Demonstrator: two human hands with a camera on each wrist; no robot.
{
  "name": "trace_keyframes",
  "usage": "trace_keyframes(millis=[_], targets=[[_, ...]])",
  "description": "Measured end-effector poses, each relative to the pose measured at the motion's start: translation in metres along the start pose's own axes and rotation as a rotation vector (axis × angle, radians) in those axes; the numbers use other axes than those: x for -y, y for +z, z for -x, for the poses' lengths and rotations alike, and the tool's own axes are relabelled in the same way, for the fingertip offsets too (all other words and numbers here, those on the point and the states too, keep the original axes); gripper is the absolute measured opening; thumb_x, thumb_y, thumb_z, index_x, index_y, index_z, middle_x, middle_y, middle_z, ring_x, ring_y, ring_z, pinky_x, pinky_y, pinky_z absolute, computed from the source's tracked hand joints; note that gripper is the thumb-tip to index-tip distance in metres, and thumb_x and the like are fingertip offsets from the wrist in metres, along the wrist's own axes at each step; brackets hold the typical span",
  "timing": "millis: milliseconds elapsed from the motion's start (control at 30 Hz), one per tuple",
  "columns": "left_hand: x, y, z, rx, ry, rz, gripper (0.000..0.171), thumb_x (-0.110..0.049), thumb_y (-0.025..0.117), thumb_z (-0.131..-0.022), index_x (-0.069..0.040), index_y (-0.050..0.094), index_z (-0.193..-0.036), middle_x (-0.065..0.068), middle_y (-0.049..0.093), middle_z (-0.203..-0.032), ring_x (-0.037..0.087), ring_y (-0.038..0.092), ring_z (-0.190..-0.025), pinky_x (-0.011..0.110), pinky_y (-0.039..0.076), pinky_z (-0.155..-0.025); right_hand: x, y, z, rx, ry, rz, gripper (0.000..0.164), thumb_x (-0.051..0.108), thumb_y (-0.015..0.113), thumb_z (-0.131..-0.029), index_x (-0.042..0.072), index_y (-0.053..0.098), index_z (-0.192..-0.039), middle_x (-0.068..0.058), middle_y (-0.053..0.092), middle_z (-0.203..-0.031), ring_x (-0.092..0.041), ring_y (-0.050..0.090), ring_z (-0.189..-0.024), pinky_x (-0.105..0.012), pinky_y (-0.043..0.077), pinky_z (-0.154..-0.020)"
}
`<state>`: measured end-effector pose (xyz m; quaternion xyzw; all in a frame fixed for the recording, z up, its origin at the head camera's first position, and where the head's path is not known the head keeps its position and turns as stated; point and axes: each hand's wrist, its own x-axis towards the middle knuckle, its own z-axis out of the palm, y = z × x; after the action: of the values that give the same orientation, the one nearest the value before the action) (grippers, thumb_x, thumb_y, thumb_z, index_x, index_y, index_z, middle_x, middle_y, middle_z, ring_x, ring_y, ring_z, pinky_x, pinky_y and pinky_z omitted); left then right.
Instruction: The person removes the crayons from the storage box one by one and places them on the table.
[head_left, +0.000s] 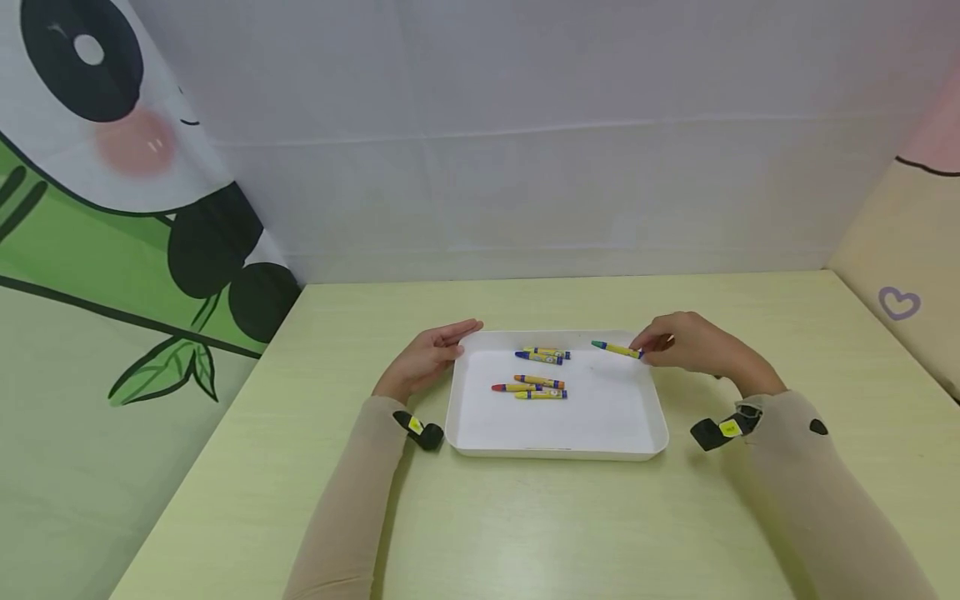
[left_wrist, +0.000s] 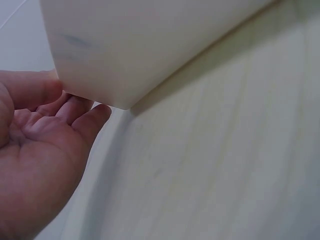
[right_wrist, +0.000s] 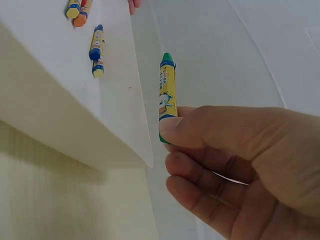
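Note:
In the head view, my right hand [head_left: 686,342] pinches a green crayon [head_left: 617,349] by its rear end, over the back right corner of a white tray [head_left: 600,421]. The crayon's green tip points left. The right wrist view shows the thumb and index finger on its yellow wrapper, the other fingers loosely curled below. My left hand [head_left: 426,357] holds the tray's back left corner, thumb at the rim and fingers round the outside. Inside the tray, a blue crayon [head_left: 538,357] lies beside a yellow one. Nearer me lie an orange crayon [head_left: 539,382], a red crayon [head_left: 510,387] and a yellow crayon [head_left: 541,395].
The tray stands on a pale wooden table [head_left: 480,525]. A white cloth backdrop [head_left: 525,192] rises behind the table, with a printed panda panel [head_left: 112,233] on the left and a pink and cream panel [head_left: 907,242] on the right.

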<state>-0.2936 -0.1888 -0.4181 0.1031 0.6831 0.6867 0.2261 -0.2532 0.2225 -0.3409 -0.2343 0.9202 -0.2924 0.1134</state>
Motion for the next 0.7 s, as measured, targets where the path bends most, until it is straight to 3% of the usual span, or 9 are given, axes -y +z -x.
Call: trace_keyframes(millis=[333, 700], targets=[[0.001, 0.001, -0.001, -0.005, -0.002, 0.004, 0.054, 0.008, 0.039, -0.097, -0.008, 0.035, -0.149, 0.003, 0.033, -0.156, 0.021, 0.029, -0.144, 0.039, 0.032, -0.113, -0.023, -0.011, 0.020, -0.038, 0.111, 0.001, 0.023, 0.016, 0.068, -0.088, 0.008, 0.071, -0.110, -0.005, 0.070, -0.103, -0.020, 0.063, -0.094, -0.029, 0.051, -0.071], [0.001, 0.001, -0.001, -0.010, 0.000, -0.002, 0.053, 0.007, 0.040, -0.098, -0.008, 0.036, -0.149, 0.003, 0.034, -0.156, 0.018, 0.028, -0.145, 0.038, 0.030, -0.114, -0.050, -0.016, 0.036, -0.108, 0.157, 0.054, 0.025, 0.013, 0.066, -0.088, 0.003, 0.070, -0.111, -0.008, 0.069, -0.101, -0.021, 0.060, -0.094, -0.025, 0.049, -0.071]])
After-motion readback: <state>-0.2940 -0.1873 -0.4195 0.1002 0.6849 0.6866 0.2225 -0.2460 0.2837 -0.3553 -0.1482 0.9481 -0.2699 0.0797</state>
